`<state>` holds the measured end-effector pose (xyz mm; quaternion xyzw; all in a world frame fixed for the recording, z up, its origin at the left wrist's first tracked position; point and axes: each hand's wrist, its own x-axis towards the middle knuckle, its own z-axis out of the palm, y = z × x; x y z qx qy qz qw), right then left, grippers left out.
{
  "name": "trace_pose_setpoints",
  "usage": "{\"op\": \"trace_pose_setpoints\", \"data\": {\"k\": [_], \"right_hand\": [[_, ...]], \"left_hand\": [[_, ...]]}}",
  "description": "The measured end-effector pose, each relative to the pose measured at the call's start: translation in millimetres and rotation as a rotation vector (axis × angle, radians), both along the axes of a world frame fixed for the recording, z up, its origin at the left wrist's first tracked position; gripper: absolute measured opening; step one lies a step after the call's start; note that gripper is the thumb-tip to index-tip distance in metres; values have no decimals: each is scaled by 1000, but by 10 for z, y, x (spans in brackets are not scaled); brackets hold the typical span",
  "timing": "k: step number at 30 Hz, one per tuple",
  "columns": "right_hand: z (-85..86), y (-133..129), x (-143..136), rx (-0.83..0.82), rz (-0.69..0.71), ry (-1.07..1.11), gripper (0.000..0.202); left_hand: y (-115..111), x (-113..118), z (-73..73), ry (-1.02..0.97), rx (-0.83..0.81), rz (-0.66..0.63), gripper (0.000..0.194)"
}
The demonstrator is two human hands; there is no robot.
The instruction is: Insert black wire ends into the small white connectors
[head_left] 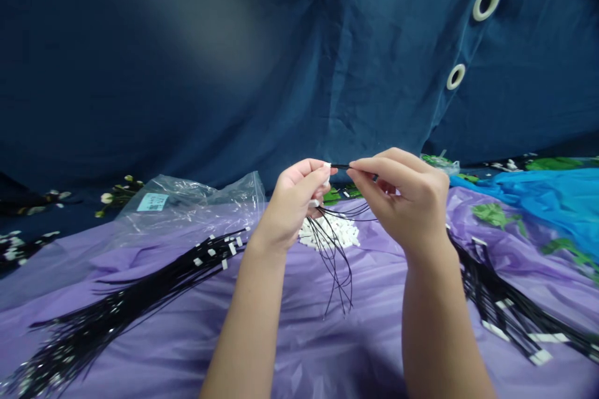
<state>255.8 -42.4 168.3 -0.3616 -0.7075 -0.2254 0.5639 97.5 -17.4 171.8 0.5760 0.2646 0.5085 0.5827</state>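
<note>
Between the fingertips of my left hand [302,190] is a small white connector [326,168], mostly covered by the thumb and fingers. My right hand [402,190] pinches a thin black wire [340,166] whose other end meets that connector. Whether the wire is inside the connector or only touching it, I cannot tell. Another white connector [313,204] shows below my left fingers, with loose black wires [334,255] hanging down from it. A pile of white connectors [344,234] lies on the purple sheet behind and below my hands.
Bundled black wires with white connectors [163,280] lie at left on the purple sheet [196,343]. A second wire bundle [503,293] is at right. Behind the left bundle rests a clear plastic bag [196,199] with a blue label. A dark blue curtain [224,75] hangs behind; blue sheeting [547,199] lies right.
</note>
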Motion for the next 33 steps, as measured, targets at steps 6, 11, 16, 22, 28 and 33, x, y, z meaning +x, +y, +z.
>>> {"op": "trace_pose_setpoints", "data": {"k": [6,11,16,22,28,33], "right_hand": [[3,-24,-46,-8,19,-3,13],[22,-50,-94,-37,5,-12,15],[1,-4,-126,-77,-41,53,9],[79,-135,-76,-49,-19,193,10],[78,-219,-28,-711,291,7,18],[10,-83,-101,-912,387,-109,14]], "left_hand": [[10,14,-26,-10,12,-3,15],[1,39,-10,-31,-11,-13,15],[9,18,15,-122,-55,-1,17],[65,-64,62,-285,-145,154,14],[115,-151,118,-446,-285,175,7],[135,-197,120,-522,-316,113,10]]}}
